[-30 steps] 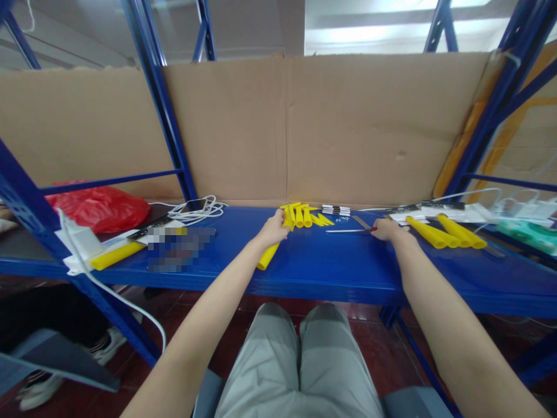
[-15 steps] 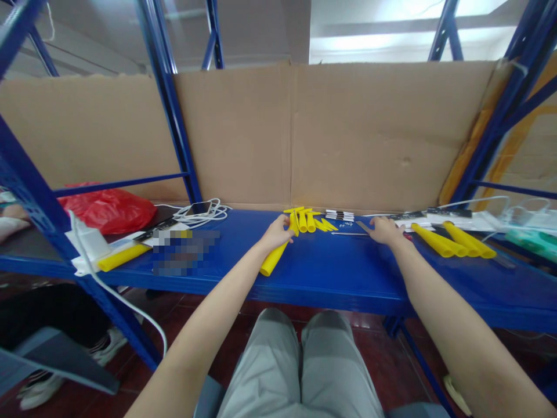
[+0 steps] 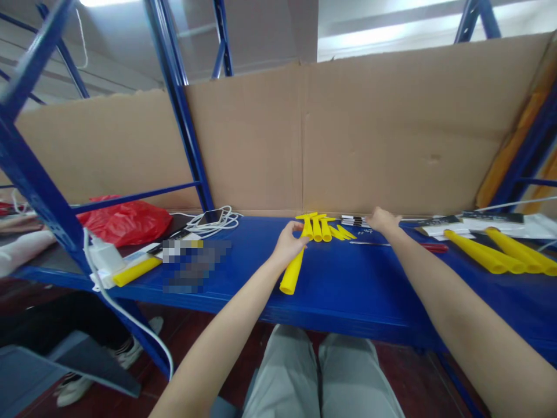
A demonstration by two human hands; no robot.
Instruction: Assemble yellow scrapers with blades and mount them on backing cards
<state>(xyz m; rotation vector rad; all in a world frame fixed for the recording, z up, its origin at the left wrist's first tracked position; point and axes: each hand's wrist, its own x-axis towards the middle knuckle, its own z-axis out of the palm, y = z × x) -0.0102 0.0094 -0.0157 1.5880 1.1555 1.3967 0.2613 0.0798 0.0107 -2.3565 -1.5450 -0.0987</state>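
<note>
My left hand (image 3: 288,245) is closed round the upper part of a yellow tapered tube (image 3: 292,276), whose open wide end points toward me. Just beyond it, several more yellow tubes (image 3: 317,232) lie side by side, with small flat yellow pieces (image 3: 342,232) to their right. My right hand (image 3: 383,220) is farther back at the right, its fingers bent down and partly hidden. Its fingertips are at the edge of a row of small white-and-black parts (image 3: 353,220); what they grip cannot be made out. Under my right wrist lies a screwdriver (image 3: 435,248) with a red handle.
Yellow tubes (image 3: 500,255) and white-and-black packages (image 3: 491,220) lie at the right. At left are a red plastic bag (image 3: 126,223), a coiled white cable (image 3: 226,217) and a power strip (image 3: 107,255). Cardboard (image 3: 369,133) walls the back of the blue table (image 3: 348,290). Another person's arm (image 3: 26,244) shows far left.
My right hand has shifted left and back, from a thin flat strip to the white-and-black parts; the strip is no longer visible. My left hand still holds the yellow tube. The view has turned slightly.
</note>
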